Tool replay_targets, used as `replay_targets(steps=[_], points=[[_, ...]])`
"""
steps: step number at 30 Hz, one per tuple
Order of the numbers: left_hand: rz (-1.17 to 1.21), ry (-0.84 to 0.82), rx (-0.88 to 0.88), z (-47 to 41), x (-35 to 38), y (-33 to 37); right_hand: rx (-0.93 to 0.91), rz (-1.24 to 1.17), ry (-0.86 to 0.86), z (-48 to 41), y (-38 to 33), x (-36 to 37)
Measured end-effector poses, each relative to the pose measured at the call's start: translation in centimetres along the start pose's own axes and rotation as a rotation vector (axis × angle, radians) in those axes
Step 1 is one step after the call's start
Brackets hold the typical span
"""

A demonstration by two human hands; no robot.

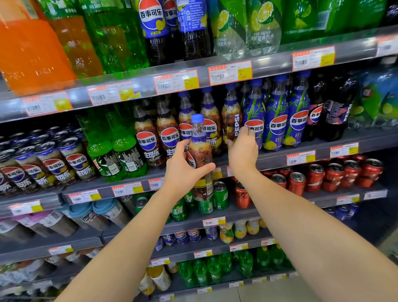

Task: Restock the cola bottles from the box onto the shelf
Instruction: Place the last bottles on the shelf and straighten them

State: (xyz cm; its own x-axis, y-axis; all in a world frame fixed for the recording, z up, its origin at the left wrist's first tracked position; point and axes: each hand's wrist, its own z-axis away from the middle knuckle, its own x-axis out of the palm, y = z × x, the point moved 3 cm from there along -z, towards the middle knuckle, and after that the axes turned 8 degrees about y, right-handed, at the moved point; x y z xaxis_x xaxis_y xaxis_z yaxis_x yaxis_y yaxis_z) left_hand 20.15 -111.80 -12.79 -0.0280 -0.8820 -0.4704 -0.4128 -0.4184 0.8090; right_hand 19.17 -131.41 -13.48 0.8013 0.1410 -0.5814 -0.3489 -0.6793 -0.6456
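My left hand (183,172) grips a cola bottle (200,150) with a blue cap and a yellow-banded label, upright in front of the second shelf (273,158). Behind it stands a row of like cola bottles (170,133). My right hand (242,149) reaches into that row with its fingers apart, touching the side of a shelved bottle (232,124) beside the blue-labelled bottles (276,122). It holds nothing that I can see. The box is out of view.
Green soda bottles (116,152) and cola cans (46,164) fill the shelf's left part. Large orange, green and cola bottles stand on the top shelf (145,84). Red cans (331,174) and green cans (220,195) sit one shelf below.
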Motion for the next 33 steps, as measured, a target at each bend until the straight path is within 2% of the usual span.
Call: replay_targets(steps=[6,24,30,33], points=[[0.011,-0.008,-0.015,0.0,0.6,-0.1,-0.034,-0.024,0.023,0.1,0.4,0.1],[0.031,0.025,-0.01,-0.4,1.6,0.1,0.013,-0.019,0.007,-0.8,0.4,1.0],[0.029,0.019,0.02,-1.2,1.8,1.7,0.066,-0.281,-0.011,-0.4,-0.2,-1.1],[0.032,0.031,0.024,-2.0,2.0,2.8,0.093,-0.471,-0.199,-0.3,-0.7,-2.6]])
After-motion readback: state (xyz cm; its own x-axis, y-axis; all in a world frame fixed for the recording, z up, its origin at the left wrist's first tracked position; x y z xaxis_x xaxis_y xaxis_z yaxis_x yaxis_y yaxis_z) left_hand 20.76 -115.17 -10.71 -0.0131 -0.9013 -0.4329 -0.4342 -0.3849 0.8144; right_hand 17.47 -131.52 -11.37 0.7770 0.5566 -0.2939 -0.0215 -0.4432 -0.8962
